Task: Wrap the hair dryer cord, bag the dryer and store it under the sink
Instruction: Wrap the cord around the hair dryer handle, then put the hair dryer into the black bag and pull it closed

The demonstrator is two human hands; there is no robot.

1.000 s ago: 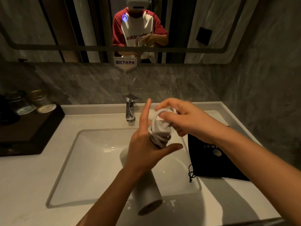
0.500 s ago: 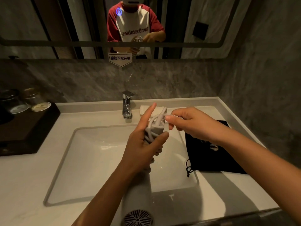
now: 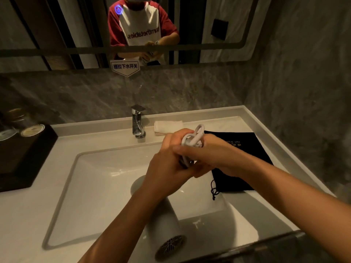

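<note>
The white hair dryer (image 3: pixel 163 224) hangs over the sink basin (image 3: pixel 91 186), its grilled end pointing down toward me. My left hand (image 3: pixel 165 171) is closed around its handle, which is mostly hidden. White cord (image 3: pixel 193 137) is coiled around the handle, and a loop sticks up above my fingers. My right hand (image 3: pixel 210 156) crosses over the left and pinches the cord against the handle. A black drawstring bag (image 3: pixel 241 149) lies flat on the counter right of the basin, partly behind my right forearm.
A chrome faucet (image 3: pixel 138 122) stands behind the basin, with a folded pale cloth (image 3: pixel 168 127) beside it. A dark tray (image 3: pixel 22 154) with lidded jars sits on the left counter. Above are a mirror and a grey stone wall, which also closes in the right side.
My right hand has come in over the left and pressed the cord onto the handle. A cord loop now sticks up above both hands. The dryer body stays pointed down.
</note>
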